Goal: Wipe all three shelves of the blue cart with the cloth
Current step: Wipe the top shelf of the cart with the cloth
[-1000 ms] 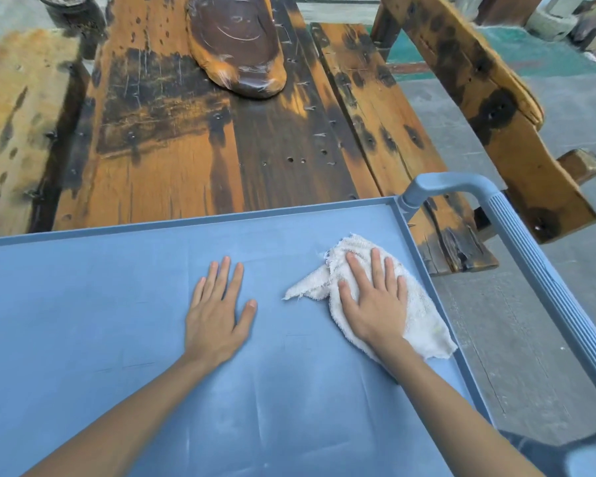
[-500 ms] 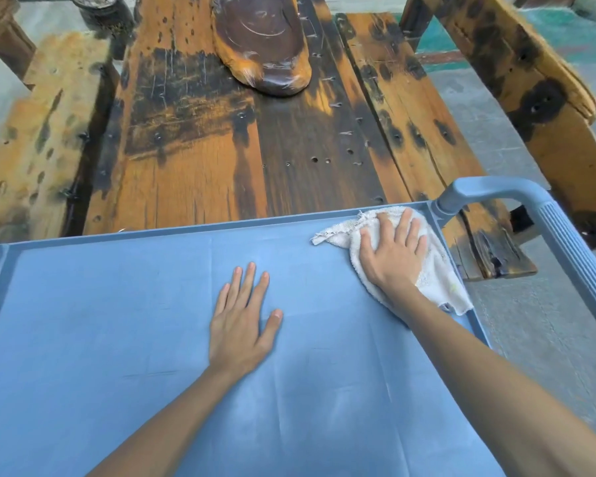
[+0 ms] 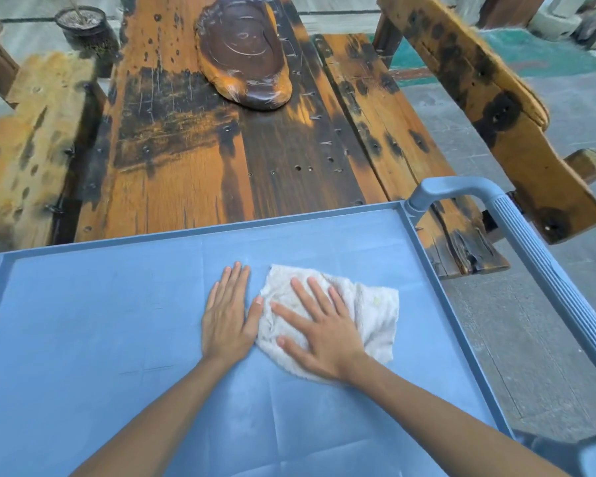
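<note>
A person's right hand (image 3: 324, 333) presses flat, fingers spread, on a white cloth (image 3: 369, 311) lying on the top shelf (image 3: 83, 321) of the blue cart (image 3: 544, 256). The left hand (image 3: 226, 313) rests flat on the shelf just beside the cloth, fingers straight, thumb touching its edge. Beyond stands a weathered wooden desk (image 3: 186, 160).

Outdoor patio: weathered wooden table (image 3: 186, 139)
</note>
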The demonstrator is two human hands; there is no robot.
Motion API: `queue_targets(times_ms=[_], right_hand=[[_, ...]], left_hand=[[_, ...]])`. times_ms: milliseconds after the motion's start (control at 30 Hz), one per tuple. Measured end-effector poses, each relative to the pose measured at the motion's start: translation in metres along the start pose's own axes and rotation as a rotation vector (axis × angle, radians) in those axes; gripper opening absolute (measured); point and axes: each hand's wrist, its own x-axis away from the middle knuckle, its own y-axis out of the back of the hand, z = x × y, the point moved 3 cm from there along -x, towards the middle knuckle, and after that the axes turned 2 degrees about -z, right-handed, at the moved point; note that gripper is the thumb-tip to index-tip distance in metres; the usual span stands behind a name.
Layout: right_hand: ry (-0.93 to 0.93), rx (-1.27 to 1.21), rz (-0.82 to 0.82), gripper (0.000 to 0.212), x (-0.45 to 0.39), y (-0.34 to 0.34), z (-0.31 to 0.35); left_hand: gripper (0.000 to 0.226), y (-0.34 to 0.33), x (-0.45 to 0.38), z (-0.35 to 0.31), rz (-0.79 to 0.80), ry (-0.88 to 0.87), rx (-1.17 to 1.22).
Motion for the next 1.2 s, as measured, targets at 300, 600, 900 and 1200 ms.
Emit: queue_targets(times_ms=[300,600,900,1200], right_hand=[[-0.251,0.027,-0.029,0.057,0.136,0.004,-0.006],[-0.863,-0.073,-0.096,0.066,0.2,0.029,-0.052],[-0.878,-0.033,-0.16,0.063,0.145,0.032,-0.082],[-0.775,-0.08,-0.113,0.056,-0.001,0.044,-0.138]], left_hand=[[0.059,-0.003,-0.001,-0.004,0.043,0.026,-0.156],[0.058,-0.004,0.002,-0.005,0.054,0.002,-0.199],[0.056,-0.004,0.002,-0.007,0.063,-0.001,-0.21],[0.054,-0.005,0.0,-0.009,0.032,-0.012,-0.222]])
